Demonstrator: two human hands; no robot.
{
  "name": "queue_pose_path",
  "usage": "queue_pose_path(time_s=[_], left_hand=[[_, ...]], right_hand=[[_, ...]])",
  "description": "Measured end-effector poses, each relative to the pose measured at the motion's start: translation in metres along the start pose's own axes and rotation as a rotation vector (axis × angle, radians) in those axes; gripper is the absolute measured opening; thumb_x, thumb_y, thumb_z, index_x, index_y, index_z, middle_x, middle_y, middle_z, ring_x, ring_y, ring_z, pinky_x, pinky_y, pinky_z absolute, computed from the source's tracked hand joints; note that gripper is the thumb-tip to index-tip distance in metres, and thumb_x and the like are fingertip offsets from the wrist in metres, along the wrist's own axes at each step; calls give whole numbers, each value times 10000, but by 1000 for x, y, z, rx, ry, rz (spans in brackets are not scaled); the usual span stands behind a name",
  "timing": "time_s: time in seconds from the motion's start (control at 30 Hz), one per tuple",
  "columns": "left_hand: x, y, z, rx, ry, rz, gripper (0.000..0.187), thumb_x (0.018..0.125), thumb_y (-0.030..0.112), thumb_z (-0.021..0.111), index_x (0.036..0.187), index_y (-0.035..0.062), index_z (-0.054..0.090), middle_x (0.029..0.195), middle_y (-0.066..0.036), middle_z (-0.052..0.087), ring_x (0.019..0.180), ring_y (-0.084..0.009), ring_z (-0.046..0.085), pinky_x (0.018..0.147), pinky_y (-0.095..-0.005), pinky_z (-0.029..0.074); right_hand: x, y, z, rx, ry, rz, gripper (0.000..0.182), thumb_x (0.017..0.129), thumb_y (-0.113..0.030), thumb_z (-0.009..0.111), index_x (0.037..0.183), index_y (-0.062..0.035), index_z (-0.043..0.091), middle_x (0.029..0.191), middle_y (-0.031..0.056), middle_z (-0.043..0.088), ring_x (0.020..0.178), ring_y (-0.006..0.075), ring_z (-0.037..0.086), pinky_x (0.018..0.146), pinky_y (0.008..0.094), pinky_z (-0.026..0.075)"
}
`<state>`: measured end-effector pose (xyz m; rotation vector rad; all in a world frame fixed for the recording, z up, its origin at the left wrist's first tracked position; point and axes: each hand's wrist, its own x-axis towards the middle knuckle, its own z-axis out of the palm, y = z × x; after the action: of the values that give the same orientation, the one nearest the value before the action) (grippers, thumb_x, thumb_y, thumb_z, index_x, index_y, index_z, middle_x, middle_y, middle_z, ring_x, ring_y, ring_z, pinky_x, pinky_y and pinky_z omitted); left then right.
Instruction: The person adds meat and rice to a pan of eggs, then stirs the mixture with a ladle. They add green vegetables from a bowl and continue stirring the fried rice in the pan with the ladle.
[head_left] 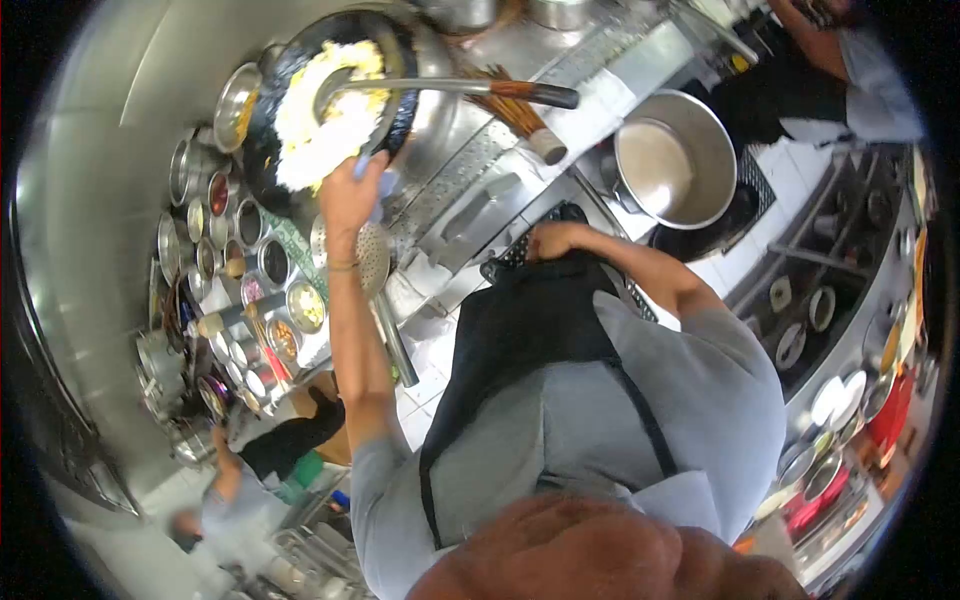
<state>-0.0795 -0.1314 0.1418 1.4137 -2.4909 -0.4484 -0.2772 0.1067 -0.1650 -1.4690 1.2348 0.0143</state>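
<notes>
My left hand (350, 195) is closed on the near edge of a black wok (262, 140), with a bluish cloth (378, 190) bunched between them. White rice and yellow pieces (318, 125) lie in the wok. A metal ladle (420, 85) rests with its bowl in the food, its brown and black handle reaching right over the rim; neither hand touches it. Low by the black apron (530, 320), my right hand (550, 240) has curled fingers at a dark object by the stove's front edge; what it holds is hidden.
A large metal pot (720, 160) stands right of the wok station. Small bowls of ingredients (283, 340) crowd the left side, near a perforated strainer (372, 262). One person (235, 480) is at lower left, another (870, 85) at upper right. Dark burners (825, 270) line the right.
</notes>
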Motion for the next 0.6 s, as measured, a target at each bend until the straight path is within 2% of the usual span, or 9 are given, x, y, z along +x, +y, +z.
queue_pose_path(time_s=[0.03, 0.07, 0.1, 0.13, 0.17, 0.2, 0.23, 0.33, 0.6], left_hand=[[-4, 2, -3, -50, 18, 14, 477, 899, 496, 675, 819, 26, 704, 734, -222, 677, 676, -402, 666, 637, -460, 504], [-9, 4, -8, -45, 16, 47, 459, 914, 468, 671, 821, 20, 697, 709, -217, 667, 647, -387, 656, 622, -448, 499], [-12, 8, -14, -38, 19, 82, 442, 929, 441, 667, 823, 13, 690, 683, -211, 657, 619, -372, 646, 607, -436, 494], [-14, 10, -19, 41, -31, 67, 442, 945, 434, 655, 839, 6, 689, 656, -202, 643, 580, -349, 623, 586, -424, 484], [-17, 9, -24, 126, -78, 50, 442, 961, 426, 643, 855, -1, 687, 628, -193, 629, 542, -327, 601, 565, -413, 474], [-22, 13, -27, 108, -73, 62, 428, 969, 408, 641, 866, -4, 689, 608, -187, 613, 519, -309, 580, 548, -409, 462], [-30, 20, -28, 90, -64, 68, 414, 978, 391, 640, 878, -8, 691, 587, -182, 597, 496, -291, 558, 532, -405, 450], [-59, 24, -9, 25, 94, 179, 333, 943, 283, 711, 783, -2, 648, 553, -172, 530, 467, -306, 510, 480, -389, 409], [-110, 68, 33, 27, 296, -13, 433, 942, 244, 720, 654, -7, 516, 594, -186, 541, 512, -365, 528, 507, -449, 407]], right_hand=[[24, 54, 13, -143, 234, -46, 294, 870, -276, 604, 976, -55, 768, 996, 186, 745, 922, 375, 704, 825, 469, 554], [34, 73, 9, -136, 378, 247, 299, 854, -262, 599, 937, -14, 742, 963, 210, 738, 903, 391, 710, 819, 479, 566], [35, 89, 0, 9, 539, 347, 370, 867, -309, 609, 1035, 6, 708, 1060, 257, 708, 1021, 403, 685, 902, 499, 544], [41, 101, -15, 235, 611, 473, 518, 842, -232, 624, 1297, 13, 590, 1256, 299, 638, 1125, 430, 658, 952, 517, 542], [84, 143, -10, 279, 724, 511, 643, 866, -290, 615, 1424, -8, 463, 1352, 295, 581, 1194, 442, 615, 1012, 523, 508], [75, 142, -32, 163, 645, 479, 728, 883, -372, 605, 1485, -28, 383, 1359, 287, 579, 1207, 456, 599, 1032, 522, 491], [135, 202, -14, 299, 807, 460, 644, 912, -415, 561, 1461, -92, 465, 1364, 267, 585, 1198, 435, 608, 1000, 505, 506], [105, 180, -51, 216, 718, 440, 629, 912, -414, 566, 1442, -88, 478, 1352, 265, 591, 1191, 432, 612, 996, 504, 508], [84, 205, -70, 234, 714, 435, 588, 910, -411, 577, 1390, -77, 512, 1320, 261, 608, 1172, 424, 622, 987, 503, 511]])
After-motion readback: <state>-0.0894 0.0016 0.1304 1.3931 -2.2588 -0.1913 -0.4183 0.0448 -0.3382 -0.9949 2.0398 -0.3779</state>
